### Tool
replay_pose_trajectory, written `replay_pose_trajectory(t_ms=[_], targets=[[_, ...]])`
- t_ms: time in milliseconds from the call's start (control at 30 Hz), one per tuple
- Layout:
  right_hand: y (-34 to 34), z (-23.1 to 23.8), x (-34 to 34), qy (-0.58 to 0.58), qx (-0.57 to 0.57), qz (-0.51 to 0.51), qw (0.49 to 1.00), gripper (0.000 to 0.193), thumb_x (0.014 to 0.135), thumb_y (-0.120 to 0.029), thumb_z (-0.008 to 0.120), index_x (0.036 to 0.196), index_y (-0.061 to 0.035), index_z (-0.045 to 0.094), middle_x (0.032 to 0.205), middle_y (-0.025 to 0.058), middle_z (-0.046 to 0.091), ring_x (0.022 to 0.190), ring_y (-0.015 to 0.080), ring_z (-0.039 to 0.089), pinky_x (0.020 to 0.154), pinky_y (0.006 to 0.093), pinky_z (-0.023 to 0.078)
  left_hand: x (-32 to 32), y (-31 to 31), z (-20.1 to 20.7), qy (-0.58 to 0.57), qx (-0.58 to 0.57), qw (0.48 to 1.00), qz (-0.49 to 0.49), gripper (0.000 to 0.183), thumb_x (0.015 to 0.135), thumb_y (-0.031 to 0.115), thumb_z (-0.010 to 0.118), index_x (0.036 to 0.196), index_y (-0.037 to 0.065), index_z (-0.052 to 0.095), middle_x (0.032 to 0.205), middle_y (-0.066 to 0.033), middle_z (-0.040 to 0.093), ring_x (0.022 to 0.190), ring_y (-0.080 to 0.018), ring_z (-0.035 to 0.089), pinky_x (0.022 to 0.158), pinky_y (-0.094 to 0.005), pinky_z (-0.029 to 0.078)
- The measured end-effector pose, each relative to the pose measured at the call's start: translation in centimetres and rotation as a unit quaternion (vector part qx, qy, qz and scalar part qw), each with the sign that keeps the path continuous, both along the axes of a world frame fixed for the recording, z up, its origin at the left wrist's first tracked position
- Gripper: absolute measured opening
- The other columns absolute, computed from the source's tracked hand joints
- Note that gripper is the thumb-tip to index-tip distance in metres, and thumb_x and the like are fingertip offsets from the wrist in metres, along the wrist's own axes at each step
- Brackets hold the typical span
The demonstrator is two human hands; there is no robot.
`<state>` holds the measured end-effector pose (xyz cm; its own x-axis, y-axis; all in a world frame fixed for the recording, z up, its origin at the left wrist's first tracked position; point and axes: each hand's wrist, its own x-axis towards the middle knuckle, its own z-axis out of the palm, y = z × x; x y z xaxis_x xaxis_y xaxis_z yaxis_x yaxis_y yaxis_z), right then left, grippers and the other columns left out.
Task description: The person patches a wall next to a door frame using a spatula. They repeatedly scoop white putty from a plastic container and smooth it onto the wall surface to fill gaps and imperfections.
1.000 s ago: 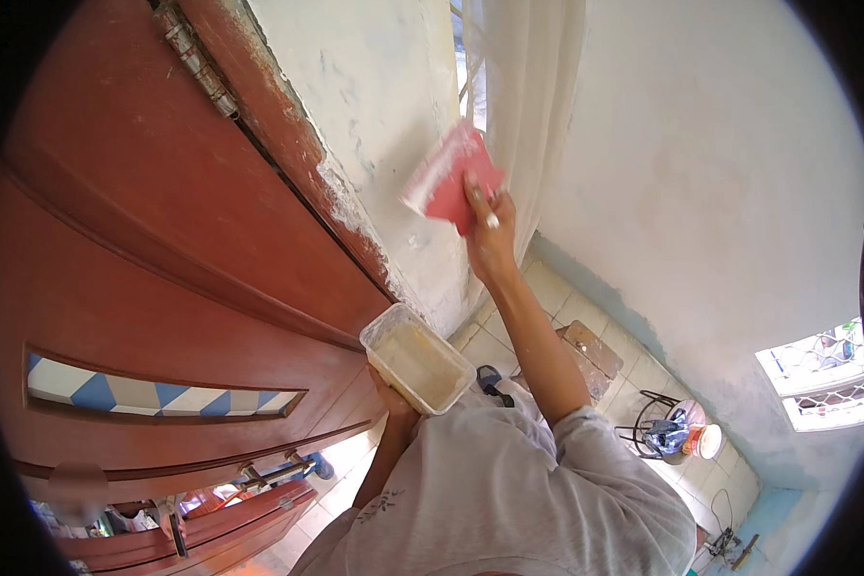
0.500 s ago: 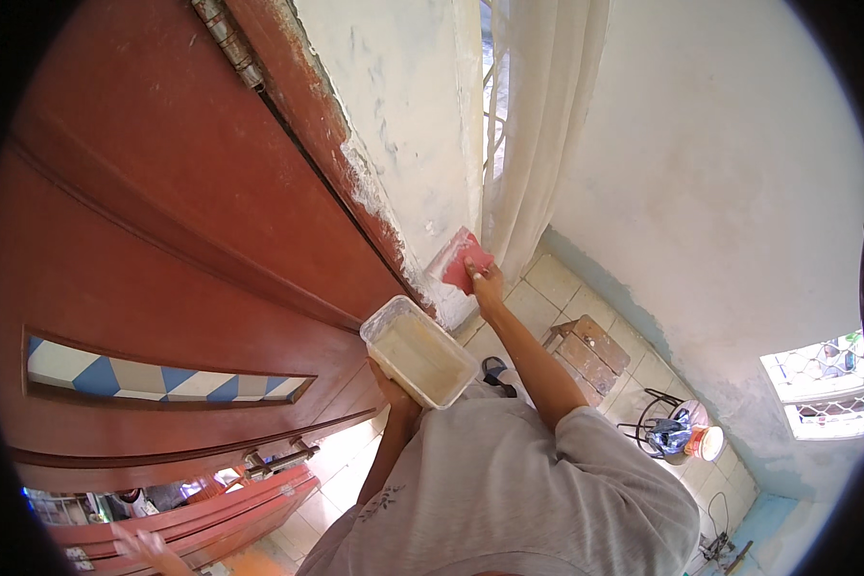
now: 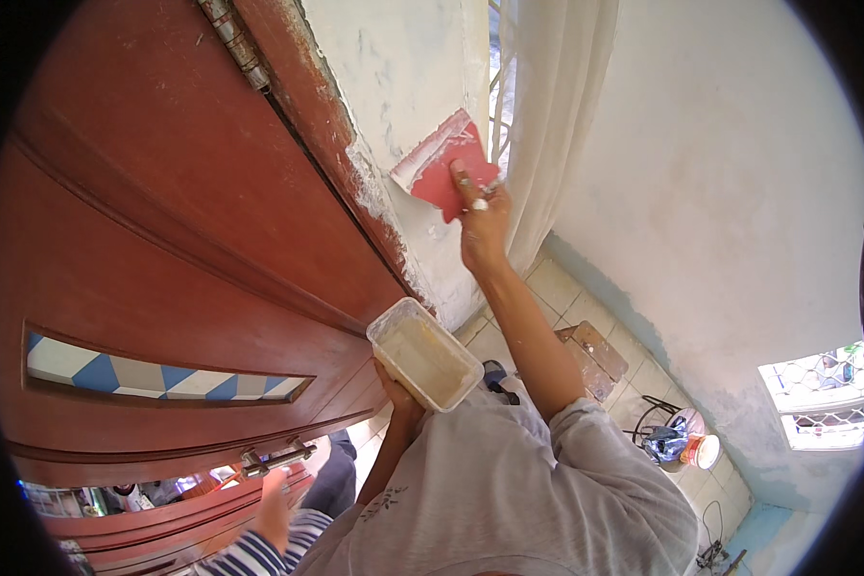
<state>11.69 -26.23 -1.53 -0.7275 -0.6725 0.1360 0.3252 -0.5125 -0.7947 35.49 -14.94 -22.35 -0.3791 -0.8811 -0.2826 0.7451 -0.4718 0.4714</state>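
Observation:
My right hand (image 3: 485, 221) pinches a red putty spreader (image 3: 444, 178), thumb on its face. White putty coats the blade's far-left edge, and smears mark my fingers. The spreader is up against or just off the narrow white wall strip (image 3: 379, 86) between the red door frame and the curtain; the exact contact cannot be told. Against my body, my left hand (image 3: 398, 394) grips a rectangular plastic tub (image 3: 451, 336) from its left side and below. A layer of off-white paste lies in the tub; most of the left fingers are hidden beneath it.
A red door (image 3: 192, 240) fills the left side, with a handle (image 3: 278, 458) near a co-worker's striped sleeve (image 3: 307, 528). Right of the strip hangs a pale curtain (image 3: 562, 115). A wooden stool (image 3: 595, 355) and a metal-framed stool (image 3: 648, 422) stand on the tiles.
My right hand has moved the spreader up the wall strip, away from my body. The tub has barely shifted. At lower left, a person's arm and leg have come into sight beside the door.

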Motion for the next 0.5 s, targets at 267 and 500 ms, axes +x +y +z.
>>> replay_pose_trajectory(t_ms=[267,500], targets=[[1.1,-14.8,0.6,-0.080,0.172,0.043,0.981,0.043,0.092,-0.035,0.082,0.114,-0.0018,0.066,0.097,0.0039,0.072,0.079,0.0118,0.066,0.066,0.0288,0.054,0.4,-0.4,-0.6,-0.003,0.020,0.999,0.027,0.069,0.104,0.067,0.033,0.148,0.016,0.050,0.145,-0.0074,0.057,0.131,-0.0295,0.057,0.112,-0.0484,0.046],[7.3,-23.7,-3.0,0.000,0.250,-0.022,0.968,0.034,0.097,-0.022,0.076,0.118,0.0021,0.064,0.108,0.0064,0.072,0.094,0.0152,0.068,0.083,0.0299,0.056,0.3,-1.1,-4.1,-0.004,0.036,0.999,-0.002,0.081,0.103,0.075,0.025,0.156,0.016,0.041,0.155,-0.0107,0.049,0.139,-0.0330,0.049,0.118,-0.0491,0.040]])
